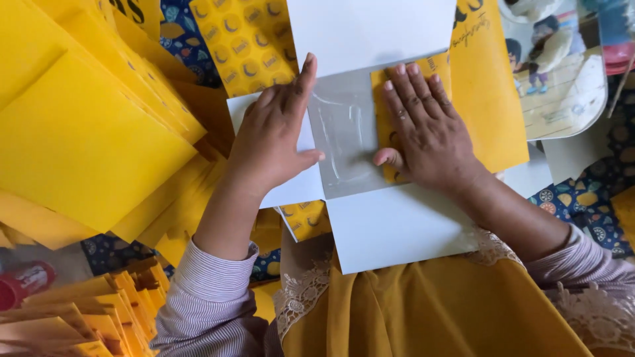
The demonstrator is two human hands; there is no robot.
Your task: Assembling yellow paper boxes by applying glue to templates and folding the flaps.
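- Card, white and unfolded in a cross shape, lies flat in front of the person, just above the lap, with a grey square panel in its middle.
- Wet glue lines shine on the grey panel, between the two hands.
- Yellow flap is folded onto the right part of the grey panel, and the right hand presses it down with flat fingers, thumb tucked at the lower edge.
- Left hand lies open and flat on the left white wing of the card, thumb pointing to the glue; it grips nothing, it only holds the card steady.
- Neither hand closes around anything; both are spread wide and pushing downward.
- Risk, as I judge it: the left thumb is very near the wet glue, so a small slip could smear it or dirty the white card.
- Another risk: if the right hand slides sideways while pressing, the flap may stick crooked, because the glue looks not yet dry.
- Yellow envelopes lie in a big loose pile at the left, touching the card's left side; one could slip onto the glue.
- More folded yellow pieces stand stacked at the lower left, near a red cap.
- Picture sheet with cartoon figures lies at the upper right, well apart.
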